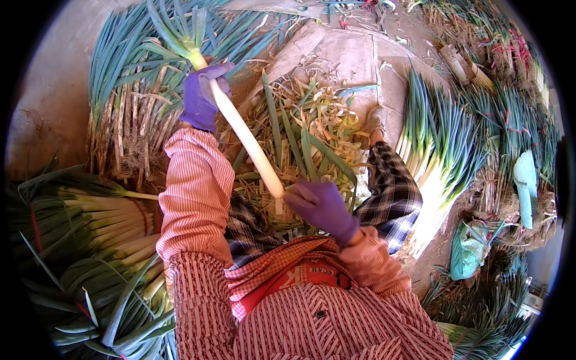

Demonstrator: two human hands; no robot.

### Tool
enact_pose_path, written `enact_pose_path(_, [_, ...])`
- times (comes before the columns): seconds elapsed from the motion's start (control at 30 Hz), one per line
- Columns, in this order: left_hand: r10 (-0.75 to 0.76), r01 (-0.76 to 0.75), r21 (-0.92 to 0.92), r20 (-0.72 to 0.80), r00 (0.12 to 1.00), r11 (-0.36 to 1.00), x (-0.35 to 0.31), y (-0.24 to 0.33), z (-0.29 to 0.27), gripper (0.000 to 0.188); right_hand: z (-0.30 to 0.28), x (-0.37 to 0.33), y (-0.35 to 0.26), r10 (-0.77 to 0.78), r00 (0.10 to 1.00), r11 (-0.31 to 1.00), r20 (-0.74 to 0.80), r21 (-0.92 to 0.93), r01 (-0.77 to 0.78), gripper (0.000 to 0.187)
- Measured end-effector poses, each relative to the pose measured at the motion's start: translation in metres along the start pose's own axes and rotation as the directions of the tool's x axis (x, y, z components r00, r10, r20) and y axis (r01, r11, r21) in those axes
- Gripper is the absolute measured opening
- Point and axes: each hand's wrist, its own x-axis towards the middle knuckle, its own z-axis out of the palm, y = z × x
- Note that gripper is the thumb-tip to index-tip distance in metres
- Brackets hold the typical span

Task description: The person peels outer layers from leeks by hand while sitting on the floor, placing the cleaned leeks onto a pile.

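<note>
My left hand (201,99), in a purple glove, is wrapped round a long green onion (249,141) just below where its leaves fan out. The white stalk slants down from that grip toward me and to the right. At its lower end my right hand (324,207), also gloved in purple, has its fingers closed against the root end. Whether a loose bit of skin or root is pinched there is hard to make out. Below the stalk lies a heap of stripped leaves and dry skins (324,126), between my legs.
Untrimmed green onions with dirty roots (129,120) lie at the far left. Tied bundles of pale onions (108,228) sit at the near left. A row of cleaned onions (435,144) lies right of my leg. Farther right are more bundles and a green plastic bag (469,249).
</note>
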Motion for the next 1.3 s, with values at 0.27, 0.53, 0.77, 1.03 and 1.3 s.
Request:
enact_pose_path(0.27, [-0.067,0.074,0.121,-0.066,0.996,0.990,-0.007,-0.018,0.004,0.050,-0.022,0.004,-0.005,0.080,0.961,0.973,-0.265,-0.190,-0.134,0.035])
enact_pose_path(0.53, [-0.303,0.312,0.022,0.312,0.900,0.950,0.044,-0.016,-0.054,0.052,0.029,-0.018,0.010,0.182,0.982,0.961,-0.040,0.217,-0.170,0.043])
enact_pose_path(0.77, [0.010,-0.029,0.303,0.063,0.998,0.953,-0.020,-0.054,0.069,0.042,-0.006,-0.108,0.012,0.483,0.846,0.871,-0.227,0.226,-0.436,0.038])
enact_pose_path(1.03, [0.032,-0.615,0.321,0.870,0.492,0.720,-0.172,-0.058,0.283,0.057,-0.137,-0.186,0.084,0.411,0.648,0.761,-0.641,0.633,0.144,0.033])
enact_pose_path(1.3, [-0.427,-0.258,0.655,0.692,0.582,0.711,-0.163,-0.130,0.182,0.044,-0.177,-0.328,0.273,0.640,0.369,0.768,-0.674,0.563,-0.304,0.016])
